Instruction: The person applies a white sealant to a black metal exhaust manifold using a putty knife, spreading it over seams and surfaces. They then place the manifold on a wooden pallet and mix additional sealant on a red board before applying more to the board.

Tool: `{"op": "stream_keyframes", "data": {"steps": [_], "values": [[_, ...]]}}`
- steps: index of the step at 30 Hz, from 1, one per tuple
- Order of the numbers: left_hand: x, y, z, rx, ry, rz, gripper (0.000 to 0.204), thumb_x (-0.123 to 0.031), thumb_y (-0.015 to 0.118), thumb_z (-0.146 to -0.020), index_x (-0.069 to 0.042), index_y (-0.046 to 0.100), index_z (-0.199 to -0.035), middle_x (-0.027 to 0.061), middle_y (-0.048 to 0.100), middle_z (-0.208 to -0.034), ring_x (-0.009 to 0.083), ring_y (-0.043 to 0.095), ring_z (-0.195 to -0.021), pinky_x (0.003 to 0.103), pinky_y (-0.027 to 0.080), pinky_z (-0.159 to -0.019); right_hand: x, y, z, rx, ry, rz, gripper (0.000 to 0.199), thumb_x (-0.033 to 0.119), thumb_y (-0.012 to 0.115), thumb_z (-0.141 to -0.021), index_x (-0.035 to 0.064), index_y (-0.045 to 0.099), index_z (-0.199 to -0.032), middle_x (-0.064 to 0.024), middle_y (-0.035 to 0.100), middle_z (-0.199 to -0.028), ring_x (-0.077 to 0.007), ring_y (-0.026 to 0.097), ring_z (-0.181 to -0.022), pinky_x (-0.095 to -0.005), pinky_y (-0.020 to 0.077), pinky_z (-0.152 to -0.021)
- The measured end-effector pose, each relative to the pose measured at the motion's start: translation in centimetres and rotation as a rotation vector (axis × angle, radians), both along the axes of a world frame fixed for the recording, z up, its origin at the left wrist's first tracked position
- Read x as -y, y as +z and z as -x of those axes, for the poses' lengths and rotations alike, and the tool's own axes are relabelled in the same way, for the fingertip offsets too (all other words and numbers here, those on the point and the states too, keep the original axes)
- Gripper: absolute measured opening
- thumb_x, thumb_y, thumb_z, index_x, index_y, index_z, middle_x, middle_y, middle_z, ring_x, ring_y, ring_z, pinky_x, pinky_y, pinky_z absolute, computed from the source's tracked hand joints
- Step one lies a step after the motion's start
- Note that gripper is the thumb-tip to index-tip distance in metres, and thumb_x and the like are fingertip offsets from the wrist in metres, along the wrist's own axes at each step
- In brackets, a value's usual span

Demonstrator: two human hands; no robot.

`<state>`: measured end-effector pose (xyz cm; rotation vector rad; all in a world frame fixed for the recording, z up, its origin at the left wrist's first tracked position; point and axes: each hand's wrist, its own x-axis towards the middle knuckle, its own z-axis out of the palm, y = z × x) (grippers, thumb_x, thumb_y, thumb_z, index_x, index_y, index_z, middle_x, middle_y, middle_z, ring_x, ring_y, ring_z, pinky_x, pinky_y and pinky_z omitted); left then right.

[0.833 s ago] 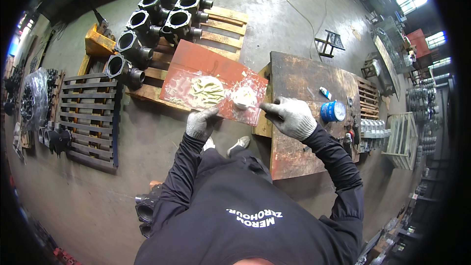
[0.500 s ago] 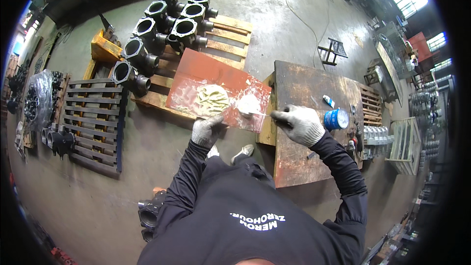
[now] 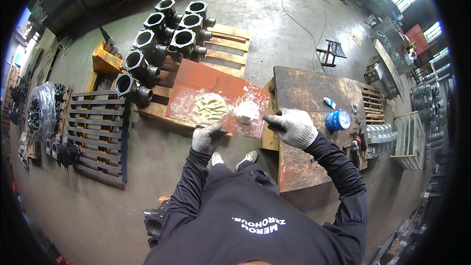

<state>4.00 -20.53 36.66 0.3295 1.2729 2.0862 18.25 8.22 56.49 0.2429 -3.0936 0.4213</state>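
In front of me a flat reddish-brown board [image 3: 196, 76] is held out, tilted, with its near edge in my left hand [image 3: 206, 139]. The gloved fingers there are closed on that edge. A spread, wrinkled patch of pale yellow paste [image 3: 211, 108] lies on the board's middle, and a rounded lump of white paste [image 3: 247, 111] sits to its right. My right hand [image 3: 296, 127], also gloved, is pinched just off the board's right edge. It holds a thin pale tool, barely visible now because it is seen nearly end-on.
A worn wooden table [image 3: 306, 167] stands on the right, with a blue can [image 3: 338, 120] and a small tube [image 3: 329, 102] on it. Beyond the board, black metal castings [image 3: 183, 38] stand on a wooden pallet [image 3: 230, 44]. A slatted pallet [image 3: 95, 132] lies left; a folding stool [image 3: 332, 53] stands farther off.
My right hand has drawn slightly right and down, away from the white lump, and the thin tool no longer reaches it. The board stays in my left hand, shifted slightly downward in view.
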Motion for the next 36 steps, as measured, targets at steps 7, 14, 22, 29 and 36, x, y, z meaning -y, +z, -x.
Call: {"op": "stream_keyframes", "data": {"steps": [7,14,22,29,36], "values": [[0.5,0.1,0.2,-0.24,-0.044,0.167,0.038,0.003,0.06,-0.097,0.003,0.062,-0.135,0.01,0.069,-0.131,0.0205,0.066,-0.121,0.038,0.054,-0.108,-0.2,-0.5,-0.3,-0.101,-0.109,-0.023,0.032,0.031,0.073,-0.096,0.0242,0.074,-0.127,-0.009,0.066,-0.084,-0.0304,0.07,-0.074,-0.0441,0.056,-0.065],[-0.1,3.5,-0.2,0.397,0.006,-0.143,0.038,0.004,0.062,-0.095,0.003,0.063,-0.133,0.0109,0.07,-0.129,0.0209,0.069,-0.118,0.037,0.056,-0.106,0.0,-0.4,-0.3,-0.13,-0.208,-0.102,0.031,0.03,0.074,-0.095,0.0237,0.075,-0.125,-0.0098,0.066,-0.086,-0.0316,0.07,-0.073,-0.0441,0.0561,-0.063],[-0.1,3.6,0.0,-0.252,-0.058,0.276,0.042,0.003,0.067,-0.092,0.002,0.064,-0.133,0.0127,0.071,-0.128,0.0247,0.069,-0.119,0.039,0.057,-0.104,0.5,-0.1,-0.5,-0.05,-0.258,-0.113,0.027,0.03,0.072,-0.097,0.0227,0.075,-0.123,-0.0106,0.067,-0.085,-0.0319,0.07,-0.075,-0.0442,0.0568,-0.065],[-0.6,3.9,-0.5,0.392,0.101,-0.141,0.021,0.008,0.077,-0.083,0.001,0.078,-0.103,0.0162,0.079,-0.111,0.0262,0.077,-0.105,0.038,0.06,-0.094,0.5,0.2,-0.2,-0.017,-0.13,-0.037,0.029,0.03,0.071,-0.097,0.0252,0.074,-0.125,-0.0106,0.067,-0.086,-0.0316,0.071,-0.076,-0.044,0.057,-0.066],[0.1,2.7,0.0,-1.026,0.203,0.402,0.022,0.0,0.084,-0.08,-0.003,0.077,-0.101,0.0162,0.078,-0.099,0.0281,0.078,-0.091,0.038,0.063,-0.081,0.1,0.1,-0.5,0.042,-0.06,-0.023,0.029,0.031,0.073,-0.096,0.0246,0.076,-0.124,-0.0094,0.066,-0.083,-0.0302,0.071,-0.075,-0.044,0.0568,-0.066]]}}
